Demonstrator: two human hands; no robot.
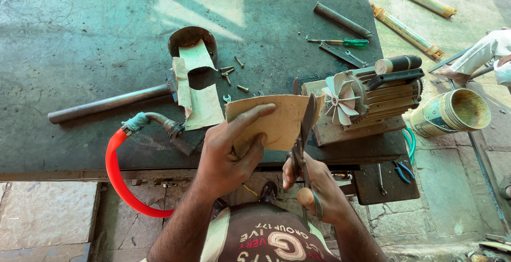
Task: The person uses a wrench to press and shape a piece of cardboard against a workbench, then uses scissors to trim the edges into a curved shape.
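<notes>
Centrally, just past the near edge of the dark green surface (80, 38), a tan sheet of cardboard (269, 121) held up in the air. Left hand (226, 155) clamped on the sheet's near left part, thumb across its face, other digits curled beneath; grip clenched on the cardboard. Right hand (314, 187) wrapped round the handles of metal shears (303, 139), grip closed on them, blades rising along the sheet's right edge and biting into it.

Just right of the sheet, on a wooden block, a small motor (372, 94) with a white fan wheel facing left and a black handle on top. Behind the sheet, a second piece of pale cardboard (199, 89) with a round notch cut out, lying against a rusty cup-shaped metal head on a long grey rod (109, 103). Loose screws (234, 73) scattered between the two. Farther back, a green-handled screwdriver (340, 42) and a dark metal bar (342, 20). On the left, a red hose (120, 179) looping off the surface's edge. On the floor at right, a worn bucket (452, 113) and, near the top right corner, part of another person in pale clothing (487, 52).
</notes>
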